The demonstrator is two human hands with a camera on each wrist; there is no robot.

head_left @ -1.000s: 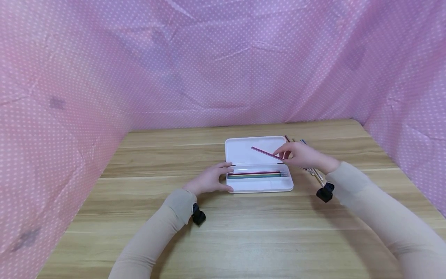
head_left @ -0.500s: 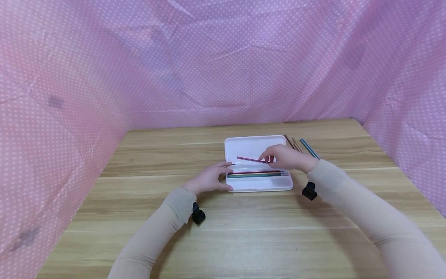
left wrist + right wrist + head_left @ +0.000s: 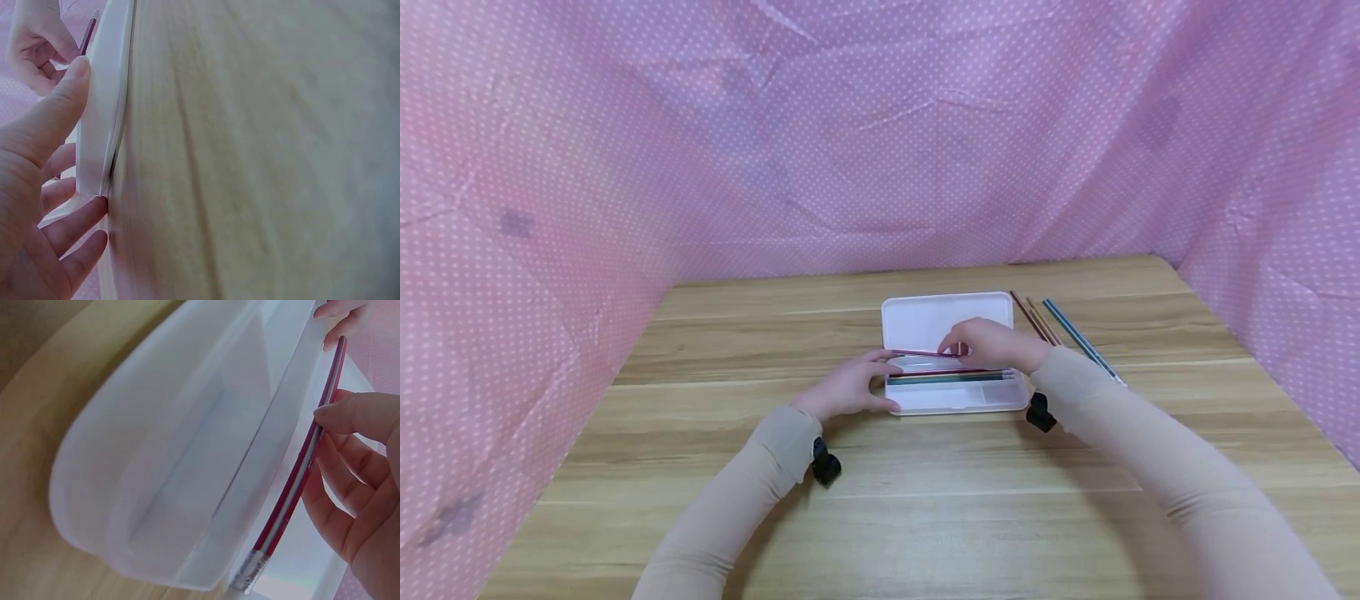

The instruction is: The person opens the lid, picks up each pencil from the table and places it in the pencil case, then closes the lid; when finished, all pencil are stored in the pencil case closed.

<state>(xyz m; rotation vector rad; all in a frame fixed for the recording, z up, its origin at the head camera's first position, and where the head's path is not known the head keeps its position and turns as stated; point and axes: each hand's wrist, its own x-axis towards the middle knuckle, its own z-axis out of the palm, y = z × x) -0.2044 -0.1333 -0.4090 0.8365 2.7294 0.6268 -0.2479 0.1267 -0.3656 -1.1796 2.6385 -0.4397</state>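
A white pencil case (image 3: pixel 936 402) lies open on the table, its lid (image 3: pixel 917 321) folded back. Several pencils (image 3: pixel 943 377) lie lengthwise inside. My left hand (image 3: pixel 848 387) holds the case's left end, with the thumb at the front edge and the fingers spread around the end. Between thumb and fingertips my right hand (image 3: pixel 996 344) pinches a red striped pencil (image 3: pixel 294 484) with a silver ferrule. That pencil lies roughly level above the back part of the case, its tip pointing left near my left fingers. In the left wrist view the left thumb (image 3: pixel 65 103) touches the white wall.
Right of the case, several loose pencils lie on the wooden table (image 3: pixel 880 533): dark red and brown ones (image 3: pixel 1037 321), and blue ones (image 3: pixel 1078 337) partly behind the right forearm. A pink dotted cloth (image 3: pixel 865 167) hangs behind and at both sides.
My right hand has moved left and slightly down with the red pencil, from the lid's right side to the back of the case. The pencil has turned nearly level. The left hand stays put.
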